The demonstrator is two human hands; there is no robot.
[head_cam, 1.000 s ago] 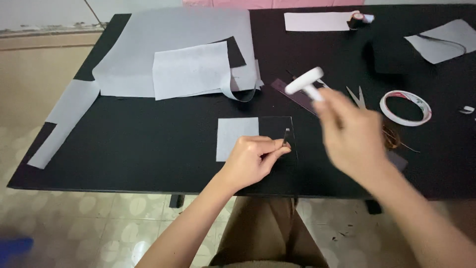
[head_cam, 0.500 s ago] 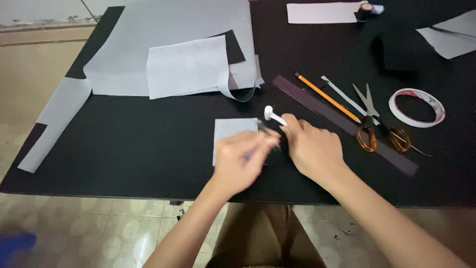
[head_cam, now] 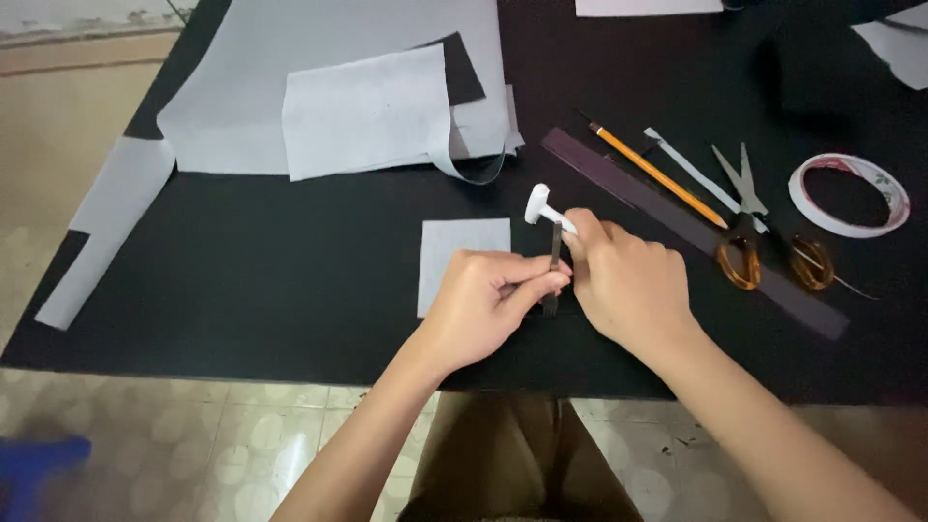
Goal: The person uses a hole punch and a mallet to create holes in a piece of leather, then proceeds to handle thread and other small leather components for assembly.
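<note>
My left hand (head_cam: 483, 304) pinches a thin dark metal punch tool (head_cam: 554, 261), holding it upright on the black table (head_cam: 242, 290) next to a small grey square of material (head_cam: 462, 249). My right hand (head_cam: 628, 280) grips a small white mallet (head_cam: 543, 208) whose head sits just above and left of the top of the punch. Both hands are close together near the front edge of the table.
Large grey sheets (head_cam: 367, 106) lie at the back left and a grey strip (head_cam: 106, 222) hangs at the left edge. To the right are a dark long strip (head_cam: 696, 227), a pencil (head_cam: 657, 174), scissors (head_cam: 749, 222) and a roll of tape (head_cam: 851, 193).
My right hand came down from a raised position with the white mallet and now rests by the punch. My left hand has kept hold of the punch at the grey square.
</note>
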